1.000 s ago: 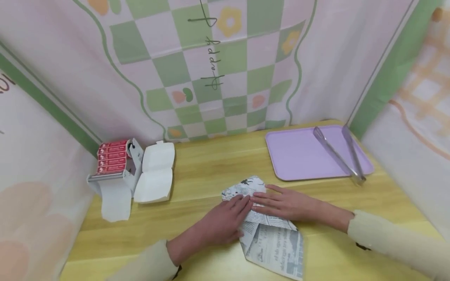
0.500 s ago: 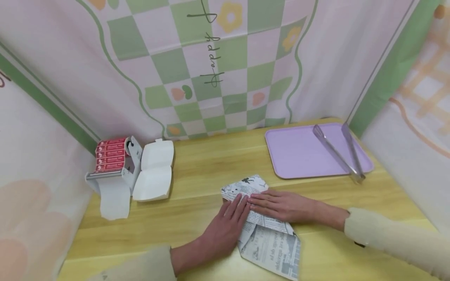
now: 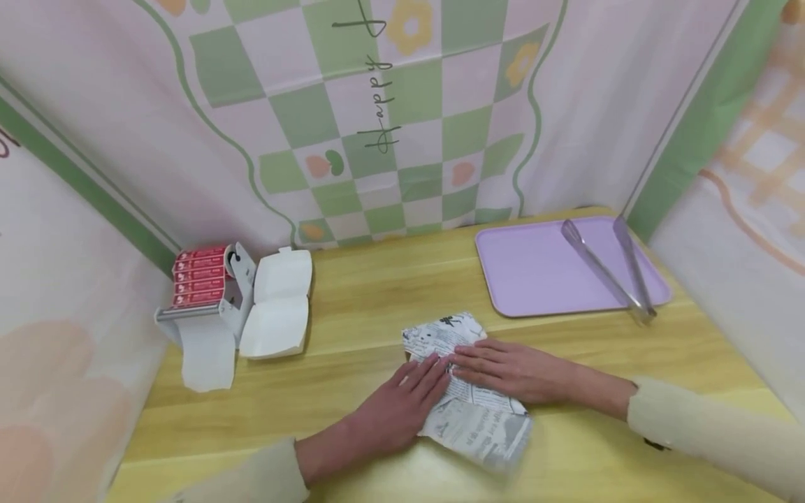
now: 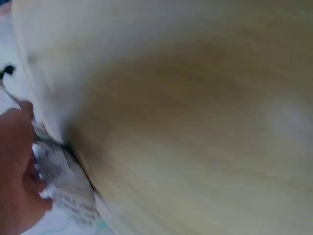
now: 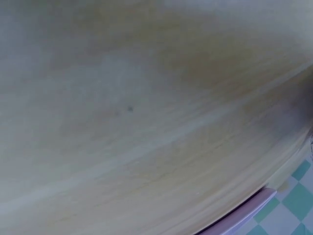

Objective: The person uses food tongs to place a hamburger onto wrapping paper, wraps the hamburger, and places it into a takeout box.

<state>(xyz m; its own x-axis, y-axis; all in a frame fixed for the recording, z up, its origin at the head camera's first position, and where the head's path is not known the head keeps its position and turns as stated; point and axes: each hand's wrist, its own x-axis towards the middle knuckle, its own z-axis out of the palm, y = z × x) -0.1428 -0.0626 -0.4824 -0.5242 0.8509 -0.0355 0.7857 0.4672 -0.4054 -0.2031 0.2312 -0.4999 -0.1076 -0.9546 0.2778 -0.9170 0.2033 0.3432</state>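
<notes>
A folded sheet of printed newspaper-style paper (image 3: 440, 339) lies on the wooden table in the head view, its lower flap (image 3: 481, 433) blurred. My left hand (image 3: 399, 409) rests on the left side of the paper, fingers extended and fingertips at its middle; its thumb is hidden there. From the other side my right hand (image 3: 522, 370) presses flat on the paper, its straight fingertips meeting those of the left. The left wrist view has the left hand (image 4: 17, 171) at the edge, beside the printed paper (image 4: 68, 181). The right hand does not show clearly in its wrist view.
A purple tray (image 3: 534, 272) with metal tongs (image 3: 606, 272) across it stands at the back right. Back left are a dispenser with a roll of red labels (image 3: 200, 276) and an opened white paper box (image 3: 277, 307). A patterned curtain (image 3: 377, 140) hangs behind the table (image 3: 358, 300).
The paper's lower flap has drawn up toward the hands and looks shorter. The left hand's fingers have straightened out beside the right's; the right hand stays almost in place.
</notes>
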